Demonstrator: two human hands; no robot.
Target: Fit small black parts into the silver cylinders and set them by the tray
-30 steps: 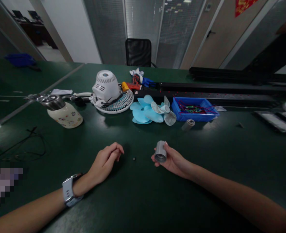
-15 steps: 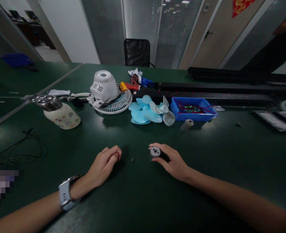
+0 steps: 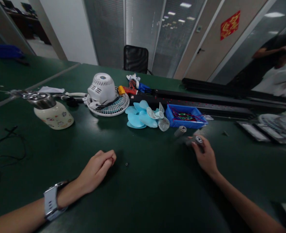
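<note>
My right hand (image 3: 204, 154) reaches far out over the green table (image 3: 143, 194), its fingers closed round a small silver motor cylinder (image 3: 196, 140), a little blurred. A second silver cylinder (image 3: 180, 130) lies just to its left, in front of the blue tray (image 3: 185, 116). My left hand (image 3: 97, 168), with a watch at the wrist, rests on the table in a loose fist; I cannot see anything in it. A tiny dark part (image 3: 126, 164) lies on the table just right of its knuckles.
At the back stand a white fan motor housing on a fan grille (image 3: 107, 97), light blue fan blades (image 3: 139, 116), a clear blade (image 3: 162, 122), a cream bottle with a metal lid (image 3: 50, 111) and a red tool (image 3: 130, 89). A black cable (image 3: 9, 142) lies left. Another person (image 3: 271, 69) stands far right.
My right hand has carried the silver cylinder from the table's middle out to the right, beside the other cylinder. The view has turned right. My left hand has stayed put.
</note>
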